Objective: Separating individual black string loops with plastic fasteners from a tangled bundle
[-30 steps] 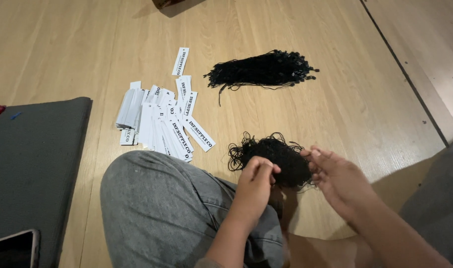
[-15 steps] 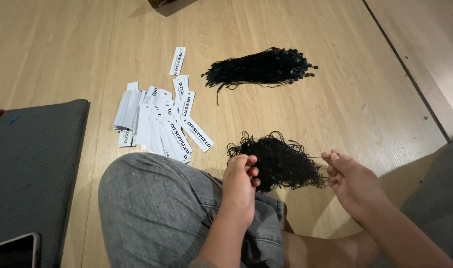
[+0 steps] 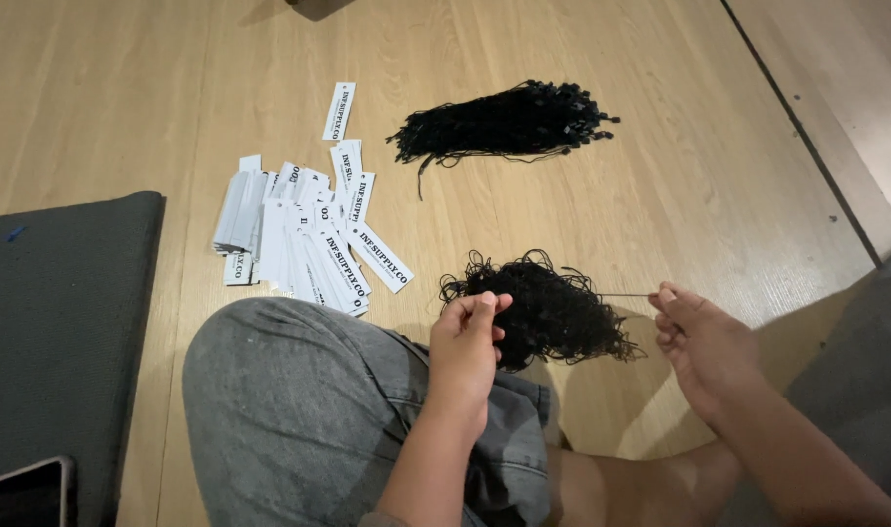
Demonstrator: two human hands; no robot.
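Stretching one black string (image 3: pixel 623 294) between left hand (image 3: pixel 468 342) and right hand (image 3: pixel 701 344)

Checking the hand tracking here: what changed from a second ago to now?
The right hand moved rightward off the tangled black strings and now pinches one thin string, stretched toward the left hand, whose fingers are pinched by the tangle. The white tags, the far string bundle and the grey mat stayed put.

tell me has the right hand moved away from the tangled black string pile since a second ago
Yes. The right hand has pulled rightward, off the tangled pile it was touching.
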